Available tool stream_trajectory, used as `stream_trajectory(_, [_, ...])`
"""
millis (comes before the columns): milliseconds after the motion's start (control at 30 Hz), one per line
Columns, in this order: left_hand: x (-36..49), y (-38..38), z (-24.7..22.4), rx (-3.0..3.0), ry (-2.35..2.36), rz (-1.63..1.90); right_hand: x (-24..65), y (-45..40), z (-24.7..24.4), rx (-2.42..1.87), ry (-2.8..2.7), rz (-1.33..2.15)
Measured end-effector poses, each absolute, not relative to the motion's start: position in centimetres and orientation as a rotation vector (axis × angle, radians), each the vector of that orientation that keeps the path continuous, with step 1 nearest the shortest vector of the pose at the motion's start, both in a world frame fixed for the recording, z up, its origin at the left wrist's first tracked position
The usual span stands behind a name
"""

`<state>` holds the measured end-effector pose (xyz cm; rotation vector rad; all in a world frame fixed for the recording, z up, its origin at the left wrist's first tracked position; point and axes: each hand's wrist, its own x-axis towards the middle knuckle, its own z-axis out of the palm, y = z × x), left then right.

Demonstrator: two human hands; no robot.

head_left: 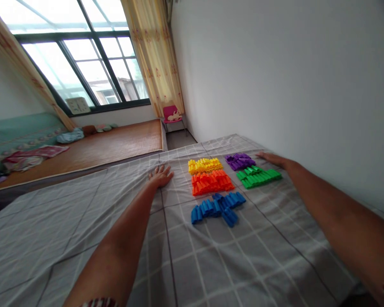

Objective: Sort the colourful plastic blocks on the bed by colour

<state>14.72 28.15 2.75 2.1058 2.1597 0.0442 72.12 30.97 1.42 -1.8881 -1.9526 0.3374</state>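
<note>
On the grey checked cloth lie small ridged pieces grouped by colour: yellow [205, 165], orange [212, 182], purple [240, 161], green [258, 177] and blue [216, 207]. The blue group is less even, with a few pieces sticking out towards me. My left hand [161, 175] rests flat on the cloth, left of the yellow and orange groups, fingers spread and holding nothing. My right hand [271, 158] lies on the cloth beyond the green group, right of the purple one. Its fingers reach towards the purple pieces without touching them, and look stretched out.
The checked cloth [92, 226] covers a wide surface beside a white wall [275, 76]. Further back are a low bed with a brown mat [124, 138], crumpled clothes [35, 155], a pink chair [171, 113] with a soft toy, curtains [155, 55] and a window.
</note>
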Motion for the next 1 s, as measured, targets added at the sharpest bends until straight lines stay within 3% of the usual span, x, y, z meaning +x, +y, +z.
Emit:
stream_trajectory(133, [18.9, 26.4, 5.7, 2.359, 2.015, 0.392, 71.8, 29.0, 3.7, -1.838, -1.567, 0.727])
stream_trajectory(233, [25.9, 24.2, 8.4, 2.63, 1.535, 0.655, 71.0, 27.6, 3.8, -1.806, -1.348, 0.944])
stream_trajectory(333, [33.7, 22.0, 10.6, 2.831, 1.13, 0.598, 70.4, 26.6, 2.7, -1.699, -1.254, 0.959])
stream_trajectory(500, [41.7, 19.0, 11.7, 2.932, 0.788, 0.101, 71.5, 25.6, 2.6, -1.685, -1.567, 0.962])
stream_trajectory(700, [40.1, 14.9, 9.6, 2.903, 0.524, -0.255, 71.8, 24.9, 4.4, -1.648, -2.342, 0.848])
stream_trajectory(1000, [31.8, 12.9, 9.8, 2.869, 0.882, -0.302, 63.3, 23.8, 6.1, -1.382, -2.642, 0.689])
